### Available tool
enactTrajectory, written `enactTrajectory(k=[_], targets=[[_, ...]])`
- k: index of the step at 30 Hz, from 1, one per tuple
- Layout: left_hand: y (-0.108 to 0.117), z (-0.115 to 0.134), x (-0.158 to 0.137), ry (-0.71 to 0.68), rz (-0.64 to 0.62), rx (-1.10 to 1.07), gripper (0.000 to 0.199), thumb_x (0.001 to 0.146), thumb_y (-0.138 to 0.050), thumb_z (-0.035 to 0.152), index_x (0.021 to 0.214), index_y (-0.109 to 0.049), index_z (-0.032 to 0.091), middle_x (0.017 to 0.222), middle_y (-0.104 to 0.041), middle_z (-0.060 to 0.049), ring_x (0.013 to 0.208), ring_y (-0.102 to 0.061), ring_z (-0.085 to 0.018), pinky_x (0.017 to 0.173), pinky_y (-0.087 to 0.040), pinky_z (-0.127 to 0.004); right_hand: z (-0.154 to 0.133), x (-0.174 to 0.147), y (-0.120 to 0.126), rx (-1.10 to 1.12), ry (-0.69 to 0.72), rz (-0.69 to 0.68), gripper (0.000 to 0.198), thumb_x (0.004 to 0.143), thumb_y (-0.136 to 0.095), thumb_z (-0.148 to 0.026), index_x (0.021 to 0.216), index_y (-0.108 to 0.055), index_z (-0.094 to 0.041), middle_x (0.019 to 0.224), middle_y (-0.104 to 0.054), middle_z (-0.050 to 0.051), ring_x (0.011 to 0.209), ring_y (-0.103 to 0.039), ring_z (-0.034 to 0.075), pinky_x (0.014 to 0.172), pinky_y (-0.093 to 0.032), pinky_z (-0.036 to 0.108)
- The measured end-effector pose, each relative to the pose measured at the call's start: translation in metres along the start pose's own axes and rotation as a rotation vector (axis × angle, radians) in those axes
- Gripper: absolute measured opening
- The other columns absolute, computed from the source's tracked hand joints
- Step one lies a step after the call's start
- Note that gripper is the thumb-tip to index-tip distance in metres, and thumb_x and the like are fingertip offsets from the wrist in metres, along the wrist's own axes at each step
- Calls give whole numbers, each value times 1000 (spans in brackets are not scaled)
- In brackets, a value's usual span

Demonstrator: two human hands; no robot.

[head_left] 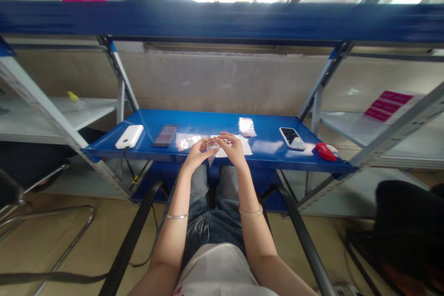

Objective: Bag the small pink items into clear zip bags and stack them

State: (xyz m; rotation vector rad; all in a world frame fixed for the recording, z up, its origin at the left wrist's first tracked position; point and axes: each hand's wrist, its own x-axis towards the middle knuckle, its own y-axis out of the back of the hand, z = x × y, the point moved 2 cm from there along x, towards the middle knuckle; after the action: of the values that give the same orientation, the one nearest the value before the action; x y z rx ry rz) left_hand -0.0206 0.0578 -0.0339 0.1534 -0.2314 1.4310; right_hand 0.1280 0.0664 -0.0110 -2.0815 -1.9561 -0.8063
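Both my hands meet over the front edge of a blue shelf (208, 122). Between them is a small clear plastic bag (212, 148), one corner hanging below the fingers. My left hand (198, 153) pinches it from the left, and my right hand (233, 149) grips it from the right. Whatever the bag contains is too small to tell. Under my right hand lies a white sheet (246, 146), partly covered. Just left of my hands is a clear packet of small pieces (189, 142). Farther back sits a stack of clear bags (247, 126).
A white power bank (130, 136) with a cable lies at the left, beside a blurred-out dark item (165, 135). At the right are a phone (292, 138) and a red object (326, 151). A blue beam (222, 21) crosses above; chair armrests (133, 236) flank me.
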Motion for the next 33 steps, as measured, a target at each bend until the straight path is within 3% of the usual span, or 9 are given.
enactTrajectory(k=[4, 7, 11, 27, 33], targets=[[2, 2, -1, 18, 31, -20, 49, 61, -79, 33, 104, -63, 17, 115, -66, -12, 115, -57, -27, 102, -40, -42, 20, 1, -1, -271, -88, 139, 21, 83, -58, -35, 87, -72, -20, 109, -65, 9, 108, -55, 24, 92, -40, 39], [3, 4, -1, 27, 66, -71, 47, 59, -80, 33, 100, -63, 16, 111, -67, -12, 116, -56, -27, 102, -40, -42, 34, -2, -5, -541, -184, 94, 19, 83, -59, -32, 93, -72, -23, 117, -61, 10, 115, -49, 26, 96, -34, 47], [3, 7, -3, 33, 97, -101, 48, 58, -80, 34, 98, -62, 15, 110, -67, -12, 114, -58, -27, 101, -41, -42, 44, -6, -10, -681, -229, 38, 18, 83, -60, -30, 95, -71, -25, 122, -56, 11, 120, -44, 28, 96, -31, 50], [2, 10, -4, 38, 84, -100, 49, 58, -80, 35, 100, -63, 16, 111, -68, -12, 112, -59, -27, 100, -42, -42, 62, -5, -10, -651, -214, 41, 12, 80, -61, -28, 86, -69, -22, 117, -57, 9, 116, -45, 26, 94, -30, 47], [1, 8, -3, 42, 77, -98, 47, 58, -80, 35, 98, -63, 16, 107, -68, -12, 110, -59, -27, 98, -43, -41, 45, -3, -6, -543, -132, 141, 16, 85, -55, -28, 83, -69, -20, 112, -62, 8, 115, -47, 25, 97, -27, 45]])
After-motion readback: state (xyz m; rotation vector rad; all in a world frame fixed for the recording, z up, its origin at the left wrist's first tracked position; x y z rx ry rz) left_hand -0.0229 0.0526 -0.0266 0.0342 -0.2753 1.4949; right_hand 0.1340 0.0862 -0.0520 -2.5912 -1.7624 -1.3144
